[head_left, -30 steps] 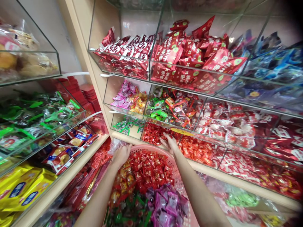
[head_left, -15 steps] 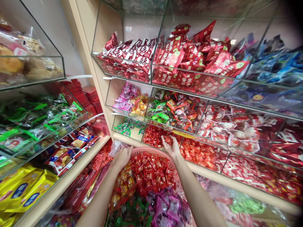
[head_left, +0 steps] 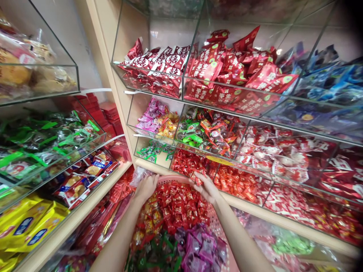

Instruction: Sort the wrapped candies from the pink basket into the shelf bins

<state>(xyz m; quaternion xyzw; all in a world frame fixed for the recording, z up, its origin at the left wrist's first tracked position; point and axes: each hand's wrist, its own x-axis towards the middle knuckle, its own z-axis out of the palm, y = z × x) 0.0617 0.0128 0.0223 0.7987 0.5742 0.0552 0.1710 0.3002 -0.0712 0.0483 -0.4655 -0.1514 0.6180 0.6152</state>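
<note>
Nearest: purple packets (head_left: 200,249), green-wrapped sweets (head_left: 159,251), then red sweets (head_left: 181,206), all inside pink basket (head_left: 217,223). Basket likely weighty, some flex in plastic; best held by rim, 2 opposite sides.

Left hand (head_left: 146,187) closed over far-left rim. Right hand (head_left: 209,190) at far rim, thumb and fingers closed on red-wrapped candy (head_left: 198,180); exact count hidden. Candy looks light, firm inside, slick wrapper; cupped fingers suit it.

Beyond: wooden shelf edge (head_left: 241,203), bottom bin candies (head_left: 188,162), large red bags (head_left: 208,68) higher up.
</note>
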